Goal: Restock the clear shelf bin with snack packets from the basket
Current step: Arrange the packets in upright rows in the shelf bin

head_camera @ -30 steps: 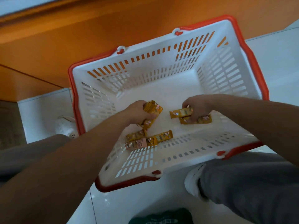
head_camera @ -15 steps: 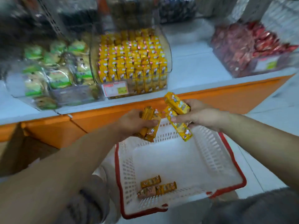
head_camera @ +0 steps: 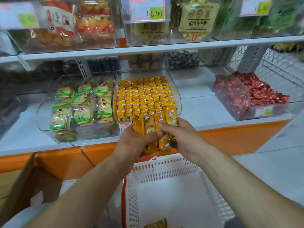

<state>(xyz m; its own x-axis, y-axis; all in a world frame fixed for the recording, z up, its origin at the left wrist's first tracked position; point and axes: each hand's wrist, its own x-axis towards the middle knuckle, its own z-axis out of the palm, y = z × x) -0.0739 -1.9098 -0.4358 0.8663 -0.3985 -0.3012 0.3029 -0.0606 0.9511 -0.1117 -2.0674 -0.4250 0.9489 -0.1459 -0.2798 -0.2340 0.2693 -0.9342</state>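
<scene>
Packets (head_camera: pixel 148 127), yellow, one bunch: held upright between both hands, just in front of the bin's front edge and above the basket (head_camera: pixel 166 163).
Left hand (head_camera: pixel 131 142): curled round the bunch from the left, thumb laid across the wrappers.
Right hand (head_camera: pixel 182 137): fingers pinched the bunch from the right.
Bin (head_camera: pixel 176 96): clear, on the lower shelf (head_camera: pixel 197 111), already packed with upright rows of like goods, close to full.
Basket: white, red-rimmed, below the hands; a leftover packet (head_camera: pixel 156 223) lay at its near edge.
Step in hand, by judgement: carry from basket to bin, bunch being squared before placing.
Next move called for lifting the bunch over the front lip and seating it upright in whatever gap the front rows offered, without toppling them; the leftover packet awaited another trip.
</scene>
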